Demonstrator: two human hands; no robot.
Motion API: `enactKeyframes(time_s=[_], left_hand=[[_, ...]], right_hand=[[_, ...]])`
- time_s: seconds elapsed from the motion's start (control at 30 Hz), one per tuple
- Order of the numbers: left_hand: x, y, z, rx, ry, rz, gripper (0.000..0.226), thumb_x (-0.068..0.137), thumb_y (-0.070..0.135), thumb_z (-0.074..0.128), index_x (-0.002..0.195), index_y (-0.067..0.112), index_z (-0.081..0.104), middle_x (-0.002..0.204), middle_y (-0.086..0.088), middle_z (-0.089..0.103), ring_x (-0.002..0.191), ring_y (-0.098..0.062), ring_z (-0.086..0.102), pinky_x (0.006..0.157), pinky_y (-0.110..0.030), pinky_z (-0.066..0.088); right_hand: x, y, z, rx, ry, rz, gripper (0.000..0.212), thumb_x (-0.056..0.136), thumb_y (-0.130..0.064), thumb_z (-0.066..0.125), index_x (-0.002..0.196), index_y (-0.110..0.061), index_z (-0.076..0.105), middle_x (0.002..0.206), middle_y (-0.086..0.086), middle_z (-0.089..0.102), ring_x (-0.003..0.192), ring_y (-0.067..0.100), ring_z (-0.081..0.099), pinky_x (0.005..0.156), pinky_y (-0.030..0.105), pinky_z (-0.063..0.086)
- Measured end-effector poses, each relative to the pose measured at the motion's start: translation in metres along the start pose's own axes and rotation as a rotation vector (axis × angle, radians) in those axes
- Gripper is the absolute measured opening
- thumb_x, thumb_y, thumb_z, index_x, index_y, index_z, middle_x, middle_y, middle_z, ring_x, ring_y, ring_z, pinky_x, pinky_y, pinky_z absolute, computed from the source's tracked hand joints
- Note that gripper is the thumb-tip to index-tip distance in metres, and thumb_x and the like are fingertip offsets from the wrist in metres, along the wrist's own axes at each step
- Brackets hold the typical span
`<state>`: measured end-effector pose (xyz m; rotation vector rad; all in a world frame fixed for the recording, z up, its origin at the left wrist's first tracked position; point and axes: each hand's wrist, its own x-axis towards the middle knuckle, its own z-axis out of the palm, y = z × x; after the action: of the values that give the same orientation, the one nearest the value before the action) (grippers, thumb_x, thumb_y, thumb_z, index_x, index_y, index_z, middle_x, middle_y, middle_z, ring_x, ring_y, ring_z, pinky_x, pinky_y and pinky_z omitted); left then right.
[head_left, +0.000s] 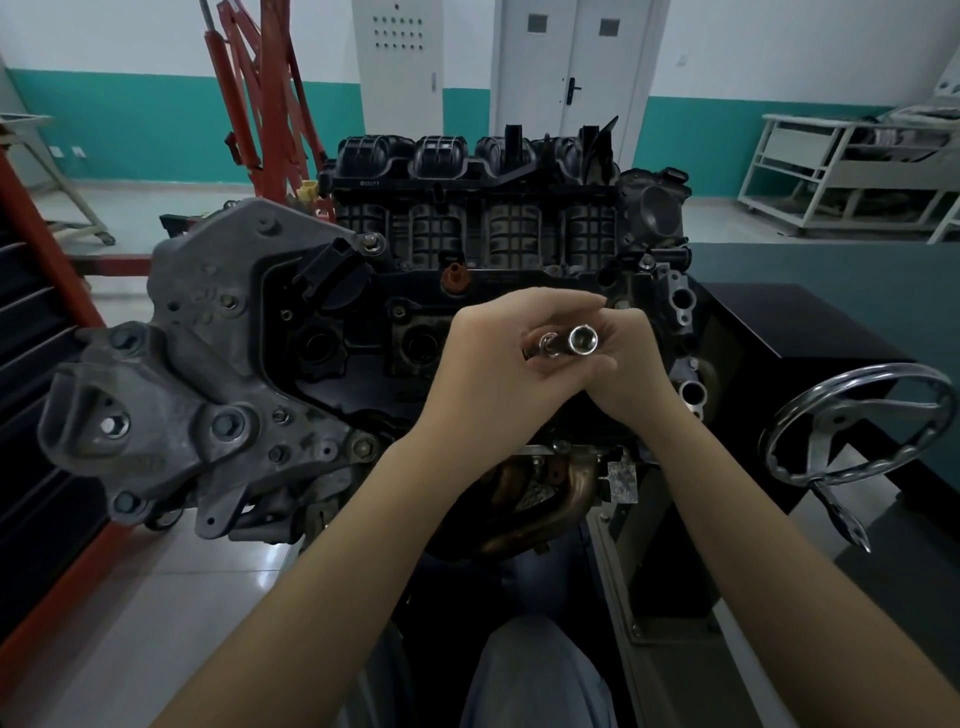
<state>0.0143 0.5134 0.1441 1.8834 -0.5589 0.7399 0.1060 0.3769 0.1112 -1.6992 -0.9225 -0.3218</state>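
Gripping above the engine (322, 364).
Our left hand (493, 364) pinches the bit (548, 344); our right hand (623, 364) holds the socket (583, 340) beside it.

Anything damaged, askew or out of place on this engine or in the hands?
Little. The intake manifold has a black plastic piece at its right end ending in a jagged point, possibly broken. The left hand grips a chrome bar, right hand the socket.

The left hand (493, 364) and right hand (618, 374) run into bare forearms (332, 545), and pale grey-blue trousers (535, 675) cover the leg.
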Motion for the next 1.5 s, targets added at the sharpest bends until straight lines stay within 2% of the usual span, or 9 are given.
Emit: enactKeyframes(time_s=[0.1,0.23,0.47,0.6,0.83,1.0,1.17,1.37,1.5], left_hand=[[-0.001,-0.001,0.002,0.030,0.074,0.006,0.028,0.075,0.009,0.079,0.102,0.011,0.073,0.093,0.006,0.072,0.091,-0.002,0.067,0.082,-0.015,0.052],[-0.001,-0.003,0.001,-0.111,-0.001,-0.042,0.034,0.080,-0.002,0.072,0.112,0.008,0.069,0.103,0.002,0.071,0.101,-0.007,0.067,0.091,-0.025,0.053],[-0.003,-0.003,0.003,-0.005,0.114,-0.007,0.028,0.069,0.009,0.084,0.095,0.010,0.073,0.088,0.006,0.072,0.087,-0.003,0.068,0.081,-0.020,0.054],[-0.003,-0.003,0.004,-0.101,0.105,-0.040,0.031,0.075,0.001,0.078,0.103,0.011,0.072,0.091,0.009,0.071,0.092,-0.002,0.068,0.084,-0.018,0.053],[-0.003,-0.002,0.002,-0.117,0.118,-0.047,0.031,0.068,0.007,0.084,0.095,0.016,0.073,0.089,0.007,0.072,0.088,-0.005,0.069,0.082,-0.023,0.056],[-0.002,0.000,0.000,-0.258,0.061,-0.089,0.035,0.075,-0.007,0.075,0.105,0.009,0.069,0.096,-0.003,0.073,0.096,-0.013,0.070,0.089,-0.032,0.055],[-0.004,0.001,0.001,-0.104,0.083,-0.067,0.029,0.069,0.005,0.084,0.096,0.010,0.073,0.091,0.001,0.073,0.091,-0.010,0.069,0.085,-0.031,0.056],[-0.003,-0.002,-0.001,-0.187,0.069,-0.089,0.030,0.075,-0.005,0.076,0.103,0.007,0.072,0.097,-0.003,0.073,0.094,-0.010,0.070,0.088,-0.029,0.055],[-0.003,-0.003,-0.001,-0.144,0.033,-0.056,0.034,0.071,-0.001,0.081,0.103,0.008,0.071,0.096,-0.001,0.073,0.095,-0.009,0.069,0.088,-0.028,0.055]], right_hand=[[0.000,-0.004,0.002,-0.020,0.008,-0.030,0.029,0.076,-0.001,0.071,0.086,-0.028,0.070,0.082,-0.022,0.071,0.084,0.000,0.068,0.074,0.013,0.049],[-0.001,-0.005,0.004,-0.031,-0.023,-0.031,0.025,0.078,-0.010,0.067,0.087,-0.034,0.065,0.083,-0.031,0.068,0.085,-0.005,0.066,0.076,0.011,0.048],[0.001,0.002,0.000,-0.014,-0.012,-0.020,0.025,0.075,0.008,0.073,0.095,-0.007,0.073,0.088,-0.006,0.074,0.086,0.009,0.070,0.076,0.021,0.052],[-0.001,-0.005,0.002,-0.019,-0.037,-0.032,0.032,0.079,0.000,0.064,0.088,-0.030,0.065,0.084,-0.028,0.069,0.085,-0.005,0.066,0.076,0.011,0.048],[0.000,0.001,0.001,0.007,0.000,-0.014,0.022,0.077,0.005,0.072,0.096,-0.006,0.072,0.088,-0.008,0.073,0.086,0.007,0.070,0.077,0.018,0.051],[-0.001,-0.003,0.004,-0.007,-0.020,-0.050,0.031,0.080,0.003,0.069,0.094,-0.024,0.064,0.083,-0.032,0.067,0.083,-0.010,0.065,0.073,0.007,0.047],[0.000,0.006,-0.001,-0.011,0.015,-0.028,0.031,0.073,0.012,0.073,0.094,-0.011,0.072,0.084,-0.010,0.073,0.084,0.007,0.070,0.076,0.018,0.051],[-0.002,-0.003,0.004,-0.041,-0.026,-0.055,0.028,0.080,-0.004,0.067,0.092,-0.029,0.064,0.086,-0.030,0.069,0.086,-0.005,0.066,0.077,0.012,0.049],[0.000,0.004,0.001,-0.018,0.008,-0.031,0.035,0.072,0.011,0.073,0.089,-0.019,0.071,0.082,-0.014,0.073,0.083,0.004,0.069,0.075,0.017,0.052]])
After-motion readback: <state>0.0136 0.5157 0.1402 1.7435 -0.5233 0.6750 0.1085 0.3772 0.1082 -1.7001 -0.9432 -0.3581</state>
